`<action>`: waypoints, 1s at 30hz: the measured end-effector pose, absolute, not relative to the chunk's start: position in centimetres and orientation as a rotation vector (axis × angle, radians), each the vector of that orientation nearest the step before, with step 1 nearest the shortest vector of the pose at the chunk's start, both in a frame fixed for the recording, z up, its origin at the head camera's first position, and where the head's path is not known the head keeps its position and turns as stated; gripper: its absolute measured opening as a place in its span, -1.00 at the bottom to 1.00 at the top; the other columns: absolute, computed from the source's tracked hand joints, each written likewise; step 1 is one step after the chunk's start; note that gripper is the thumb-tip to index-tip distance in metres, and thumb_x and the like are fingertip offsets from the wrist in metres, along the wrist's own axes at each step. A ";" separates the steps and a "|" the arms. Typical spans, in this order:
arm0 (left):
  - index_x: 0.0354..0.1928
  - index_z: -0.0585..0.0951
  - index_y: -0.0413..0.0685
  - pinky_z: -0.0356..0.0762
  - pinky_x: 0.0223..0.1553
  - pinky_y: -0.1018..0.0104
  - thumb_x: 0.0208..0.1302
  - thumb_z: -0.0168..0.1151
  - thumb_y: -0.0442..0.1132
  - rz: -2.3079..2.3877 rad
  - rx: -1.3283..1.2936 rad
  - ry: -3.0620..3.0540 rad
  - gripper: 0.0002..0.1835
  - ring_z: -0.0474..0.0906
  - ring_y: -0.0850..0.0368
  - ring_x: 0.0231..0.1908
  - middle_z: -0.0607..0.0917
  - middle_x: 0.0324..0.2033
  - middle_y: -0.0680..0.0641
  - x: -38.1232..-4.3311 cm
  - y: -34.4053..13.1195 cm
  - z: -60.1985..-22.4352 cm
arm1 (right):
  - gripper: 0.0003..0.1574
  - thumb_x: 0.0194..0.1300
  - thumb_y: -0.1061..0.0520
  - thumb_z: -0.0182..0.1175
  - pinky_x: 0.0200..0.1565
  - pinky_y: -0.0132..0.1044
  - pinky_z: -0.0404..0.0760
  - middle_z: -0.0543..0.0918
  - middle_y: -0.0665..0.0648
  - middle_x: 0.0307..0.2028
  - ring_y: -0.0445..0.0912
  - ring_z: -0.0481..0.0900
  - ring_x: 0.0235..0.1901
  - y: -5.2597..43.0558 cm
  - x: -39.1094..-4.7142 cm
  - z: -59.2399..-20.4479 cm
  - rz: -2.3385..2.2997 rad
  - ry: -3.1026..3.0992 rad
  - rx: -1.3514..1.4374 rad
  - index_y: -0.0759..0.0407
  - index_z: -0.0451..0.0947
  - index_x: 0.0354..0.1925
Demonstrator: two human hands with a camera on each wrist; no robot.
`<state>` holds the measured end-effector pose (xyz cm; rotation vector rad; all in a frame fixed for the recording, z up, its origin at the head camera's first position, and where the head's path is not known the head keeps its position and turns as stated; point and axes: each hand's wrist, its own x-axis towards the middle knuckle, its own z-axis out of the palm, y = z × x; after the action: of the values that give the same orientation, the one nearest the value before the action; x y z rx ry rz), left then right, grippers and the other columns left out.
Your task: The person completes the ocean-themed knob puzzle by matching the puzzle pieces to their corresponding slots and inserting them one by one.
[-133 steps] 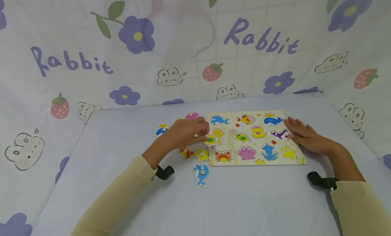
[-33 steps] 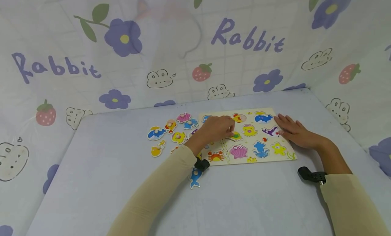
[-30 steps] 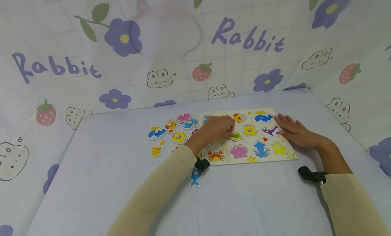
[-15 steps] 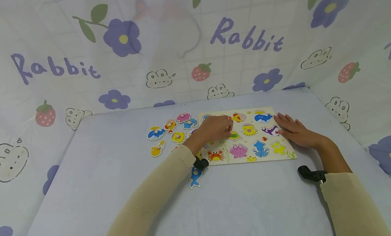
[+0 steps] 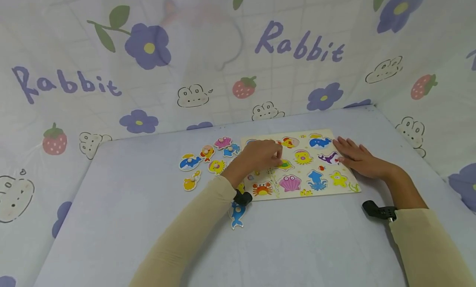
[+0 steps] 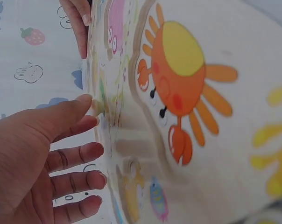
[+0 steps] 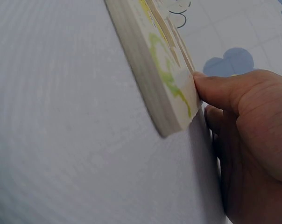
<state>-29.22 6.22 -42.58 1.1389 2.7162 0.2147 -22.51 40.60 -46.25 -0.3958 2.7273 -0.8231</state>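
A wooden sea-animal puzzle board [image 5: 331, 190] lies flat on the table, with pictured recesses. Over its left half, my left hand [image 5: 262, 155] pinches the small knob of a green turtle puzzle piece [image 5: 286, 166], which sits at the turtle recess. Thumb and index finger [image 6: 80, 105] meet at that knob in the left wrist view, while the other fingers stay extended. My right hand [image 5: 362, 160] rests along the board's right edge, fingers straight. Its thumb [image 7: 220, 91] touches the board's edge in the right wrist view. My left forearm hides some pieces.
Left of the board lie several loose knobbed pieces, among them a whale [image 5: 189, 162], a fish [image 5: 207, 153], a shell [image 5: 223, 143], an octopus [image 5: 217, 167] and a yellow piece [image 5: 191, 181]. A blue dolphin piece [image 5: 238, 216] lies nearer the front, close to my left wrist camera.
Since the earliest frame my left hand has carried the turtle piece rightward from the board's left edge to the turtle recess. Over the last second both hands have hardly moved.
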 end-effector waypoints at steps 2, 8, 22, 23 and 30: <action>-0.09 0.63 0.23 0.42 -0.23 0.31 0.40 0.27 0.12 0.230 1.152 2.727 -0.78 0.49 0.23 -0.30 0.57 -0.30 0.17 -29.3 5.8 -42.2 | -0.15 0.62 -0.04 -0.11 0.39 0.29 -0.57 -0.32 0.37 0.58 0.32 -0.54 0.53 40.5 -22.6 -46.1 -0.817 2.730 -0.395 0.15 -0.27 0.61; -0.02 0.68 0.24 0.42 -0.35 0.33 0.42 0.27 0.07 0.240 1.215 2.761 -0.79 0.48 0.21 -0.35 0.61 -0.38 0.16 -29.1 3.8 -40.6 | -0.15 0.62 -0.03 -0.10 0.38 0.31 -0.57 -0.32 0.38 0.58 0.33 -0.53 0.53 40.4 -22.8 -45.7 -0.818 2.738 -0.393 0.16 -0.26 0.61; -0.04 0.69 0.28 0.49 -0.33 0.34 0.41 0.29 0.04 0.407 1.132 2.727 -0.83 0.52 0.24 -0.32 0.65 -0.34 0.21 -25.6 -2.3 -40.4 | -0.14 0.62 -0.04 -0.10 0.38 0.32 -0.57 -0.31 0.42 0.57 0.36 -0.52 0.52 40.6 -22.4 -46.6 -0.829 2.730 -0.410 0.20 -0.25 0.60; -0.04 0.69 0.28 0.49 -0.32 0.33 0.41 0.29 0.04 0.408 1.125 2.733 -0.83 0.52 0.24 -0.32 0.65 -0.34 0.21 -25.2 -2.7 -40.3 | -0.14 0.62 -0.05 -0.10 0.38 0.32 -0.57 -0.31 0.41 0.57 0.36 -0.52 0.52 40.6 -22.4 -46.6 -0.828 2.733 -0.405 0.19 -0.25 0.60; 0.00 0.70 0.29 0.50 -0.31 0.34 0.38 0.32 0.04 0.383 1.057 2.735 -0.79 0.52 0.26 -0.30 0.66 -0.32 0.23 -22.7 -5.2 -39.9 | -0.13 0.61 -0.06 -0.09 0.38 0.31 -0.57 -0.32 0.39 0.58 0.34 -0.53 0.52 40.2 -22.4 -46.2 -0.815 2.746 -0.383 0.17 -0.25 0.61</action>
<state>-22.71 -5.17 -39.89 1.0570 2.7354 0.3831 -22.41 40.22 -46.20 -0.3832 2.7458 -0.8152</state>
